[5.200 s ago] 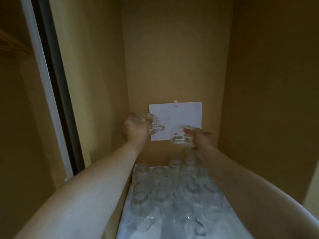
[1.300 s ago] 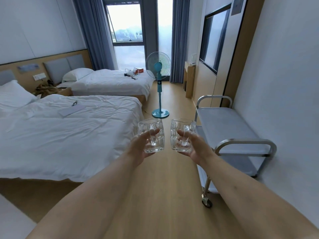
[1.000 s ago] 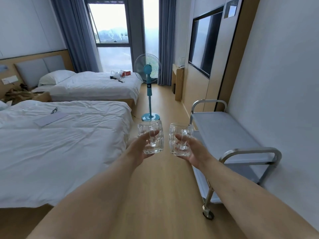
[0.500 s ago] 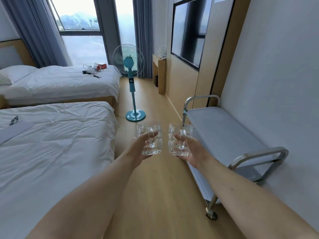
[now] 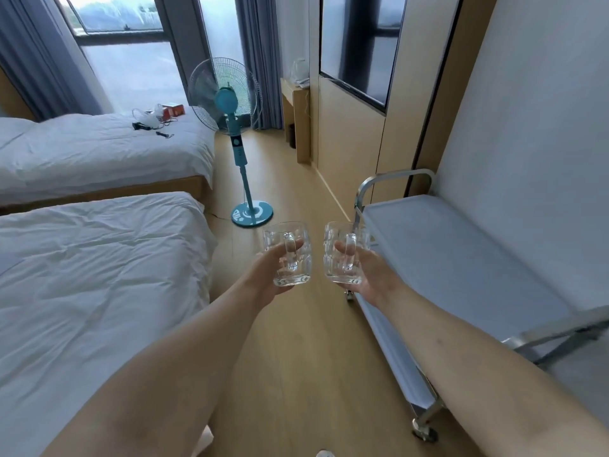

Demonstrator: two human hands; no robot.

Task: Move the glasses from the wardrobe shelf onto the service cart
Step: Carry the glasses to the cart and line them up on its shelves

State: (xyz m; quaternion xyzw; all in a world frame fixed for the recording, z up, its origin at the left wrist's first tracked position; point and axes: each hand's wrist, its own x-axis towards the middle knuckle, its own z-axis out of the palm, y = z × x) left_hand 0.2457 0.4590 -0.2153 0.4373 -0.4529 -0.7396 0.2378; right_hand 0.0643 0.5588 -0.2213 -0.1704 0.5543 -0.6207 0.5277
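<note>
The left hand (image 5: pixel 267 275) grips a clear dimpled glass mug with a handle (image 5: pixel 290 255), fingers curled round its body, holding it upright over the light wooden floor (image 5: pixel 296 357). Just to its right, the right hand (image 5: pixel 365 272) grips a second clear glass mug of the same kind (image 5: pixel 342 252), also upright; the two mugs are close together but apart. To the right of the right hand stands the grey two-tier service cart with metal tube handles (image 5: pixel 461 258), against the white wall; the right mug overlaps the cart's near-left edge in view. Left of the left hand lies a bed with rumpled white bedding (image 5: pixel 99 275). Beyond both hands stands a teal pedestal fan (image 5: pixel 230 103).
</note>
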